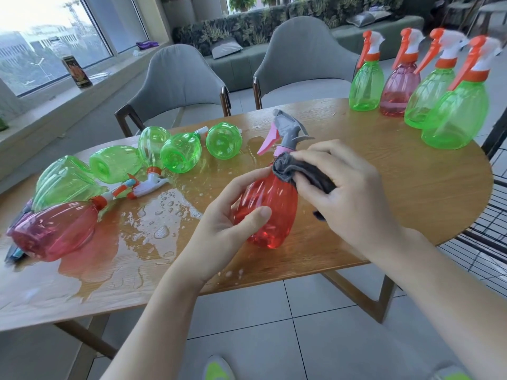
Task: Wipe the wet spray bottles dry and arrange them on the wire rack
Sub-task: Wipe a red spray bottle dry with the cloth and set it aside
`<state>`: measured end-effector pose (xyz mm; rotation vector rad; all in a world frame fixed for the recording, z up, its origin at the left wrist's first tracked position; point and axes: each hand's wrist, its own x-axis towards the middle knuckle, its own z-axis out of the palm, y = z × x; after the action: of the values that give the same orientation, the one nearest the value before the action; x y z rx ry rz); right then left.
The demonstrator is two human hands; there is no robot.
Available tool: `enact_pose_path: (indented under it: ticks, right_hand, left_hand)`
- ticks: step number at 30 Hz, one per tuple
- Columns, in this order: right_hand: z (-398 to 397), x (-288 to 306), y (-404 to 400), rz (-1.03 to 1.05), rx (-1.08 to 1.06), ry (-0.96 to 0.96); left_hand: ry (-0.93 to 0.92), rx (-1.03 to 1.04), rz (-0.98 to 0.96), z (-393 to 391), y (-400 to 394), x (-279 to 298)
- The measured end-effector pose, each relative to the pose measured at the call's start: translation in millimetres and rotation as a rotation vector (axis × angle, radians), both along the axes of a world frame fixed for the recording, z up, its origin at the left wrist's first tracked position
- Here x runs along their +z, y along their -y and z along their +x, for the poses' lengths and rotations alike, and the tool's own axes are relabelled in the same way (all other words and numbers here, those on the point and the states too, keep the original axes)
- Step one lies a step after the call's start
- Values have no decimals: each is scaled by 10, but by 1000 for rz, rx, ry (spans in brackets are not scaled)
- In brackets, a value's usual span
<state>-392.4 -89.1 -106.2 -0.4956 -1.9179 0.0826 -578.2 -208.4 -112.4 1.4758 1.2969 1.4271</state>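
My left hand [233,212] grips a red spray bottle [271,212] with a grey and pink trigger head, held upright over the wooden table [384,187]. My right hand [345,187] holds a dark grey cloth [299,171] against the bottle's shoulder and neck. Several green bottles [178,152] and a pink bottle [55,231] lie on their sides in a puddle at the left. Several bottles [455,116], green ones and one pink, stand upright at the table's far right. The black wire rack [491,237] is at the right edge.
Water [153,223] is pooled on the left half of the table. Two grey chairs [301,64] stand behind the table. A dark can [76,71] sits on the window sill. The floor is tiled, and my shoes show at the bottom.
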Motion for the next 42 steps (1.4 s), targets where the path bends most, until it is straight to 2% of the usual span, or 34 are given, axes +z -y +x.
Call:
enact_pose_path:
  ticks: [5,12,17,21,24,28,32,39,42]
  right_hand:
    - [56,0,-2,-56,11,-9]
    - [82,-115,7,-395,98,-96]
    - [54,-99,77,-510,210,-150]
    - [9,-89,139,-591,221,-196]
    - [-30,-64,180,-578,196,-228]
    - [-47,-32,196,-473,153,-178]
    - [-52,-18,181,-384,139,-138]
    - [-30,-66,160,-413,95,-157]
    - [2,-94,158,-406,170,-124]
  left_hand:
    - [-56,78,38,56,-46,-24]
    - [-72,78,23,24,-22,-9]
    - [-193,68,13,-18,-1,24]
    - [-311,86,17,-46,14,39]
    - [-392,103,50,-15,24,55]
    - [-432,108,48,23,23,47]
    - [-314,88,9,16,25,12]
    - [-254,77,4,27,-7,1]
    - [-200,78,9,39,-2,21]
